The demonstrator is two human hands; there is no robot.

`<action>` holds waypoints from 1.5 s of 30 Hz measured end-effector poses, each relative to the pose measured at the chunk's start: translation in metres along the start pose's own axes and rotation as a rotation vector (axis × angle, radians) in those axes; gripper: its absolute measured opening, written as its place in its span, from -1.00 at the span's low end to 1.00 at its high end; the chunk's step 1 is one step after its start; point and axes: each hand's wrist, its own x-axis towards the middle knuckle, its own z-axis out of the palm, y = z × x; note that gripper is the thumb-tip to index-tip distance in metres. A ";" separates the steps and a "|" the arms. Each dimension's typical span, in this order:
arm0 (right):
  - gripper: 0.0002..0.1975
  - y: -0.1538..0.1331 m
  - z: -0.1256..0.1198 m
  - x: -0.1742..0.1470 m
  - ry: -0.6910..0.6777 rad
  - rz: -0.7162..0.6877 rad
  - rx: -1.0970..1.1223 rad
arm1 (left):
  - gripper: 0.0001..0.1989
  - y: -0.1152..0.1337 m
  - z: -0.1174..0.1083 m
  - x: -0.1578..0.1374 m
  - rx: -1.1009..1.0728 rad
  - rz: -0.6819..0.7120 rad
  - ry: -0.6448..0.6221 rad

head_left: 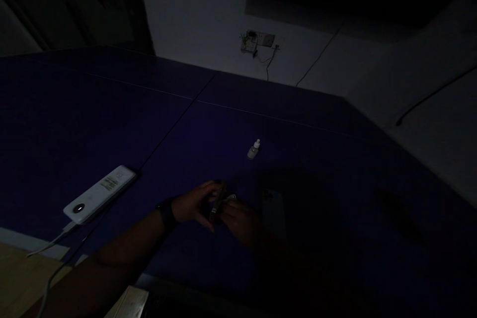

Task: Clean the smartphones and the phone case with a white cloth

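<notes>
Left hand (190,206) pinches a brown object (217,203) near the table's (201,129) front edge. Right hand's (241,222) grip, bottle's (253,151) contents: unclear.

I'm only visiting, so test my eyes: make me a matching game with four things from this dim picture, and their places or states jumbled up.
Column one
1. Slim brown item
2. Dropper bottle
3. Phone
4. Long white device

Column two
A. Joined to a white cable at its near end
B. Lying in shadow, just to the right of the right hand
C. Between the left hand and the right hand
D. White-topped, out beyond both hands

Right pairs: 1-C, 2-D, 3-B, 4-A
</notes>
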 end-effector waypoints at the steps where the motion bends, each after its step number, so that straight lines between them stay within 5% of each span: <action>1: -0.74 0.001 0.000 0.000 0.006 0.019 -0.008 | -0.02 0.000 0.000 0.000 0.000 0.007 0.003; 14: -0.75 -0.005 -0.021 0.009 0.041 0.000 0.192 | -0.11 0.006 -0.003 0.001 -0.036 -0.057 -0.013; 27: -0.75 -0.001 -0.008 0.005 -0.076 0.006 -0.052 | -0.08 0.005 -0.002 0.001 -0.047 -0.046 0.013; 34: -0.74 -0.014 -0.006 0.004 -0.059 -0.116 0.008 | -0.08 0.004 -0.003 0.002 -0.026 -0.062 -0.048; 40: -0.78 -0.005 -0.001 0.003 -0.055 0.001 -0.069 | -0.07 0.002 -0.002 0.001 -0.041 -0.034 -0.007; 45: -0.79 -0.017 -0.002 0.002 -0.128 -0.046 0.036 | -0.07 0.003 -0.002 0.001 -0.040 -0.053 -0.046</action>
